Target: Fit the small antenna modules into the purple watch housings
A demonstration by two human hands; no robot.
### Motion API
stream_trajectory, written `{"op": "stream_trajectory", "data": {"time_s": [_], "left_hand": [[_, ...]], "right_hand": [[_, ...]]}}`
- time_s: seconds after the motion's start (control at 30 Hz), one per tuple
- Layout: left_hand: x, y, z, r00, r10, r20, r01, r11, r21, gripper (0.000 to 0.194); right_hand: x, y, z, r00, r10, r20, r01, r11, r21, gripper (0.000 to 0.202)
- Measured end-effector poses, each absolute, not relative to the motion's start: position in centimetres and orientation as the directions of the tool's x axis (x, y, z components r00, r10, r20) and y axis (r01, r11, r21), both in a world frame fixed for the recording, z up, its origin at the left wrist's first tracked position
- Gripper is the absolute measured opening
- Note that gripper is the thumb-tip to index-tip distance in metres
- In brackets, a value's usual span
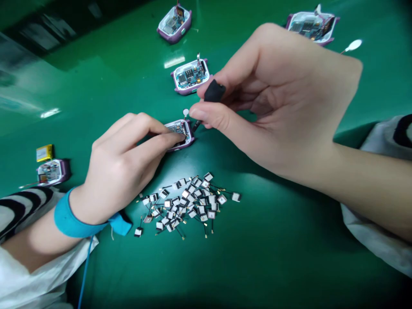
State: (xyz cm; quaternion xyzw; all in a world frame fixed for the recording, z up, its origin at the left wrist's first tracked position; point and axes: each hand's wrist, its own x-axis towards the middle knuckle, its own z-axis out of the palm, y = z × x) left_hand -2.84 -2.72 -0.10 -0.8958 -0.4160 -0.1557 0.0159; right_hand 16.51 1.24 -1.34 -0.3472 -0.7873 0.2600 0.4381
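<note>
My left hand (124, 161), a blue band round its wrist, rests its fingers on a small purple-and-white watch case (190, 134), partly covering it. Inside the case a circuit board shows, and a round white disc on a lead sticks up at its upper edge. Between thumb and forefinger of my right hand (257, 98) is a small black block-shaped part (214, 91), held just above and to the right of that case. A thin dark piece shows below my right fingertips, close to the case; whether it joins the block is hidden.
On the green mat (273, 249) lies a pile of small white-and-black antenna-like parts with leads (189, 199). Other open watch cases sit farther off: one behind (189, 77), others at the top (174, 25) and top right (309, 25). At left, a yellow battery (44, 152) adjoins another case (53, 171).
</note>
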Motion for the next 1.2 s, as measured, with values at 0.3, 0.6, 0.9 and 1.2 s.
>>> {"op": "stream_trajectory", "data": {"time_s": [0.3, 0.6, 0.9, 1.2], "left_hand": [[-3.0, -2.5, -0.1, 0.631, 0.712, 0.308, 0.723, -0.684, 0.098, 0.015], [-3.0, -2.5, -0.6, 0.633, 0.699, 0.334, 0.738, -0.675, 0.013, 0.012], [-3.2, -2.6, -1.0, 0.606, 0.727, 0.323, 0.761, -0.648, 0.028, 0.014], [-3.1, -2.6, -1.5, 0.594, 0.722, 0.354, 0.776, -0.630, -0.017, 0.025]], "right_hand": [[16.7, 1.8, -1.8, -0.432, 0.720, 0.544, 0.225, 0.669, -0.708, 0.015], [15.5, 1.0, -1.6, -0.445, 0.677, 0.586, 0.463, 0.734, -0.497, 0.015], [15.2, 1.3, -2.0, -0.529, 0.563, 0.635, 0.424, 0.823, -0.378, 0.012], [14.2, 0.9, -1.7, -0.521, 0.406, 0.751, 0.466, 0.872, -0.148, 0.012]]}}
